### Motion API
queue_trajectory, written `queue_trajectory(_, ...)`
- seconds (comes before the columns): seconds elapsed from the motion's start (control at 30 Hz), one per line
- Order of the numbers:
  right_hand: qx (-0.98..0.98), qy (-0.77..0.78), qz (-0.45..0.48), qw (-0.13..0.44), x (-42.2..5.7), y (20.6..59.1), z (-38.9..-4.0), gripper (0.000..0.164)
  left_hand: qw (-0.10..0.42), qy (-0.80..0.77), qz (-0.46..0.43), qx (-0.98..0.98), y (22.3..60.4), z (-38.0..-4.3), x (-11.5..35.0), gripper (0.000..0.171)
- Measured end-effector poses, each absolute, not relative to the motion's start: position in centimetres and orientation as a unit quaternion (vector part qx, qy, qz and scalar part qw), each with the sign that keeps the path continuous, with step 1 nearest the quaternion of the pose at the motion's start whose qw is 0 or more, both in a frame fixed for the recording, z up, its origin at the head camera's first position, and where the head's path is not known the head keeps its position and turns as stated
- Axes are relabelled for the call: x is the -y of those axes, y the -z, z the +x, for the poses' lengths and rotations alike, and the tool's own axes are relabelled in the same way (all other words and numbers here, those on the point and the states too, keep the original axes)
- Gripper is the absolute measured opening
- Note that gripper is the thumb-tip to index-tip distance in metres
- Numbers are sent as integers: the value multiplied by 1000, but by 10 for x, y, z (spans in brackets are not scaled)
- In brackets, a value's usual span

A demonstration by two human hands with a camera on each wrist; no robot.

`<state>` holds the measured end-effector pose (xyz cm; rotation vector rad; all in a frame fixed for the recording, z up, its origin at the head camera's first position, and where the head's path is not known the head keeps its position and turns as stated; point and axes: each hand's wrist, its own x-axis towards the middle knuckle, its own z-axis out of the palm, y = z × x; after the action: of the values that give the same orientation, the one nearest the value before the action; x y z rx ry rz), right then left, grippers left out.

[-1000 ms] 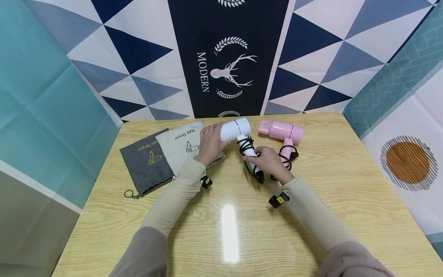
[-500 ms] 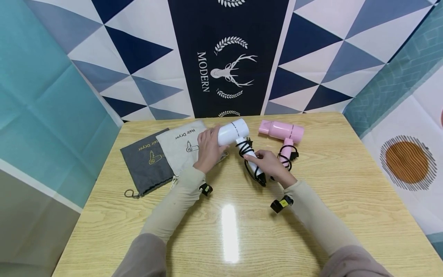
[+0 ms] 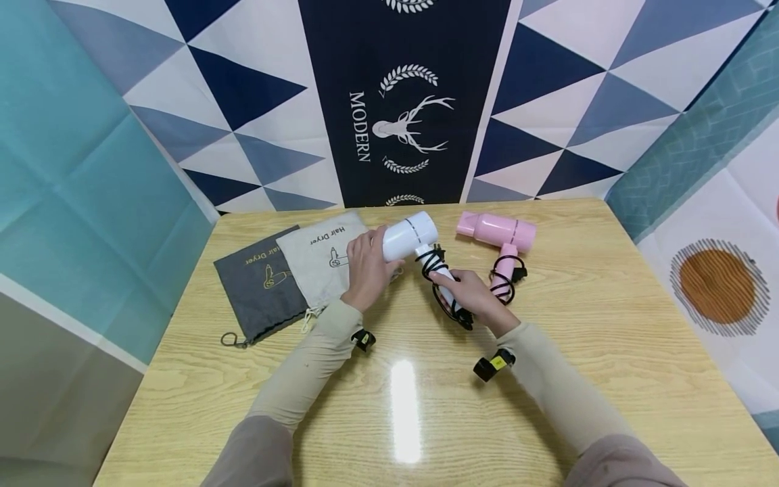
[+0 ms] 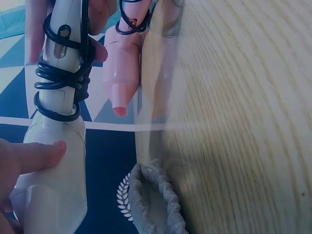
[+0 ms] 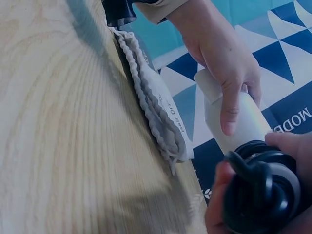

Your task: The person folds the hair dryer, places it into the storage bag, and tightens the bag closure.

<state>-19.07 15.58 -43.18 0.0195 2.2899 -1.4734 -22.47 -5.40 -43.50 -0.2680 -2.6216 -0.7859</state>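
Both hands hold a white hair dryer (image 3: 409,235) above the table. My left hand (image 3: 365,267) grips the nozzle end of its barrel; in the right wrist view the left thumb (image 5: 230,114) lies along the white body. My right hand (image 3: 470,291) grips the handle, which a black cord (image 4: 61,75) wraps in several loops. The cord's end hangs near the handle's bottom. Right of the white dryer lies a pink hair dryer (image 3: 496,230), its handle also wound with black cord. Left of my left hand is a light drawstring bag (image 3: 319,250) printed "Hair Dryer".
A dark grey drawstring bag (image 3: 260,287) lies partly under the light one, its cord loop (image 3: 232,340) toward the front left. The wooden table (image 3: 341,433) reaches a patterned cloth wall (image 3: 268,115) at the back. A light reflection (image 3: 404,412) shines near the front.
The white hair dryer has shifted slightly left and toward the person, with both hands moving along. The pink dryer and the bags stay where they were.
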Motion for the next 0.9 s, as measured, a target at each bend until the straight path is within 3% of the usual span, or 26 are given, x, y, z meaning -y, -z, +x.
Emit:
queue_trajectory(0.27,-815,547,28,188,-150,429,-188,49,189,286,-87,935,435,-223,56,79)
queue_trajectory(0.9,-827,535,25,171,-149,426,-188,41,111,281,-95,948,427,-223,64,80)
